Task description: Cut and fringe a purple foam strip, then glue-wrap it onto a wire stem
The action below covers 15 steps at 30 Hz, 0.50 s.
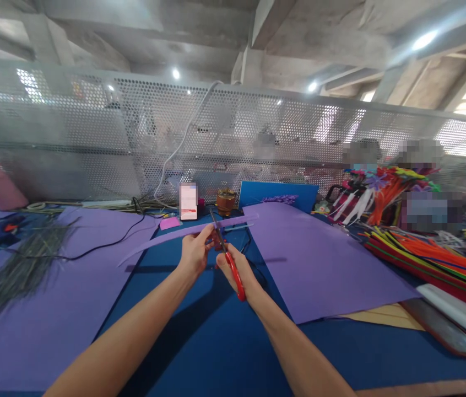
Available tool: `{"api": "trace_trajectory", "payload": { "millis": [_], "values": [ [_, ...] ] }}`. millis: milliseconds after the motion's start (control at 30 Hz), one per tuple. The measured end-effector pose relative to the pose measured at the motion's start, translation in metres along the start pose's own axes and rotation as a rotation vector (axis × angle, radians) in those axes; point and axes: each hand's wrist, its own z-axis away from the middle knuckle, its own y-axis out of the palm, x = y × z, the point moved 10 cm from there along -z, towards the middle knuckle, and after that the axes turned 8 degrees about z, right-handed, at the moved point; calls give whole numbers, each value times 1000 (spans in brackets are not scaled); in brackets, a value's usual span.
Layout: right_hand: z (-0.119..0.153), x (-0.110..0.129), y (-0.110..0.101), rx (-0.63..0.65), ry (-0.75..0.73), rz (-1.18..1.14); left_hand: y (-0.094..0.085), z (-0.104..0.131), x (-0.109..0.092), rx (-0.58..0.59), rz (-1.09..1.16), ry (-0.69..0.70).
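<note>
A long, narrow purple strip (167, 236) stretches across the middle of the view, its left end curving down. My left hand (195, 251) pinches it near its middle, thumb and fingers closed. In my right hand (235, 270) is a pair of scissors (236, 275) with red handles, pointing up and away. The scissor blades cross the strip just right of my left fingertips. Whether the blades are parted is hard to make out. Large purple sheets, one on the right (319, 270) and one on the left (101, 248), lie on the blue table (167, 325).
Behind my hands stand a phone (189, 202) and an amber jar (226, 202), before a perforated metal screen (233, 127). Dry green stems (26, 270) lie at left with a black cable. Colourful pipe cleaners (435, 259) and a white roll (458, 314) are at right.
</note>
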Motion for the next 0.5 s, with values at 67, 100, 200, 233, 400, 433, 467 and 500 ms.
{"api": "trace_trajectory", "payload": {
  "millis": [67,100,200,233,400,433,467,500],
  "values": [
    [-1,3,-3,-9,-20,-16,3,2,1,34,-29,-2],
    [-1,3,-4,-11,-18,-26,5,3,2,48,-40,-1],
    [0,-2,-1,11,51,-113,6,4,4,55,-48,1],
    [0,-6,3,28,87,-154,5,5,5,50,-46,1],
    [3,-14,6,-8,145,-247,6,6,6,55,-30,3],
    [3,-13,4,-24,140,-249,6,6,6,55,-28,2],
    [3,-13,4,-30,139,-248,6,6,6,52,-26,0],
    [3,-13,3,-35,149,-246,6,6,6,50,-26,-2]
  ]
}}
